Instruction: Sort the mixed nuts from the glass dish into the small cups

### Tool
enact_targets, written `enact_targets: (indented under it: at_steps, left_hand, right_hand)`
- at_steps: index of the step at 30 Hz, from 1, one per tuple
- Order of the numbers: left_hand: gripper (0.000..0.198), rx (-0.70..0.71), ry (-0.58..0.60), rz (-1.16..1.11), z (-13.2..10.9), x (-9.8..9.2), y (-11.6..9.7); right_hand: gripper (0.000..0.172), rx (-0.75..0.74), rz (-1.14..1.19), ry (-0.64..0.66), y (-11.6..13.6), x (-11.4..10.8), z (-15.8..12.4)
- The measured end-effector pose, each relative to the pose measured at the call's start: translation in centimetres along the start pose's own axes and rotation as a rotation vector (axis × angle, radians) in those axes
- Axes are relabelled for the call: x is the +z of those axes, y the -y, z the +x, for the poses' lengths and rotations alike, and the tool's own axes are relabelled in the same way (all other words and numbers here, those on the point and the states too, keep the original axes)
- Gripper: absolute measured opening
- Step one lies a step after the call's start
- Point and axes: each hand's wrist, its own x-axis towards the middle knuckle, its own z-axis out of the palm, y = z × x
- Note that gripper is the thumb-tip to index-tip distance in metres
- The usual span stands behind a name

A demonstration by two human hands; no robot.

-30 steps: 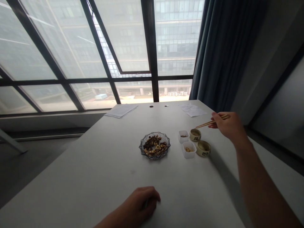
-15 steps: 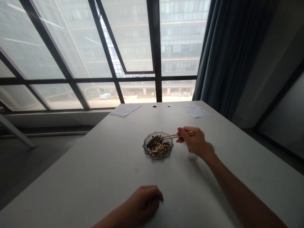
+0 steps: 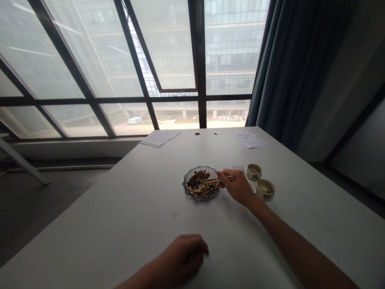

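My right hand (image 3: 234, 184) grips a pair of wooden chopsticks (image 3: 214, 180), whose tips reach into a scalloped clear glass bowl (image 3: 201, 198). Dark and pale dried pieces, perhaps seeds or nuts, lie mixed (image 3: 197, 184) in the bowl. Whether the tips pinch a piece is too small to tell. Close to the near edge, my left hand (image 3: 183, 257) rests on the white table (image 3: 132, 216) with its fingers curled in and nothing visible in them. Just right of my right hand stand two small beige cups with dark characters, the farther cup (image 3: 254, 171) and the nearer cup (image 3: 266, 189).
Clear plastic containers (image 3: 239, 168) sit partly hidden behind my right hand. Stacked papers (image 3: 160, 138) lie at the far left of the table, and loose sheets (image 3: 251, 139) at the far right. Beyond are large windows and a dark blue curtain (image 3: 279, 72).
My right hand has moved left and slightly down with the chopsticks, closer to the bowl. Both cups now show fully. My left hand stays in place.
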Motion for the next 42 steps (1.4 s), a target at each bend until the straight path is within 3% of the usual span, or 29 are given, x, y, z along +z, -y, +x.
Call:
enact_targets:
  at_steps: [7,11,19,23,27,34,42]
  left_hand:
    - [0.028,0.001,-0.001,0.002,0.0,0.0,0.2]
    - [0.028,0.004,-0.002,-0.001,0.1,0.1,0.3]
    - [0.026,-0.025,0.007,0.001,0.1,0.0,0.0]
    - [0.025,-0.032,0.003,0.002,0.0,0.1,0.2]
    - [0.022,-0.043,0.005,0.005,0.0,0.1,0.3]
    - [0.022,-0.041,0.005,-0.004,0.1,-0.1,-0.1]
    - [0.022,-0.035,0.005,0.004,0.1,-0.1,-0.1]
  right_hand:
    - [0.047,-0.002,0.024,-0.057,-0.1,0.1,0.2]
    - [0.046,-0.021,0.08,-0.122,0.5,-1.3,0.4]
    - [0.045,0.036,0.14,-0.388,3.6,-9.5,0.3]
    - [0.047,0.121,0.024,-0.526,2.5,-13.7,0.2]
    - [0.038,0.151,-0.079,-0.594,0.9,-16.1,-0.2]
    - [0.032,0.112,-0.177,-0.622,0.3,-17.3,-0.4]
    - [0.028,0.209,-0.195,-0.585,-1.3,-17.4,0.3]
